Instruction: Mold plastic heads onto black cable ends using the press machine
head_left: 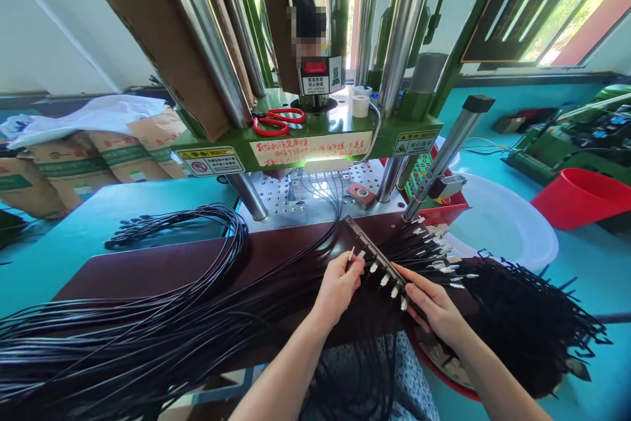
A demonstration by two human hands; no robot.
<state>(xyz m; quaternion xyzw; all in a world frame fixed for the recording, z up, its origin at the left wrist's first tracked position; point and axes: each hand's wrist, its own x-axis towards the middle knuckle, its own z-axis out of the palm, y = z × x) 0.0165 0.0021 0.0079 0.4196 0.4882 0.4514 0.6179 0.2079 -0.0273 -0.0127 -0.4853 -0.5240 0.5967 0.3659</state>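
My left hand (340, 286) is closed in a pinch on two cable plugs (355, 254) with metal tips, held just left of a long dark metal fixture bar (367, 245). My right hand (430, 306) rests curled on the near end of that bar, fingers closed over it. Several metal-tipped plugs (389, 280) sit in a row along the bar. A thick bundle of black cables (148, 335) fans out to the left across the dark brown bench top (142, 270).
A green vertical moulding press (315, 145) with steel columns stands right behind the bar; red scissors (279, 120) and tape rolls (361, 104) lie on it. A heap of finished black cables (522, 322), a white basin (513, 224) and a red tub (576, 194) lie right. Sacks (98, 158) stand left.
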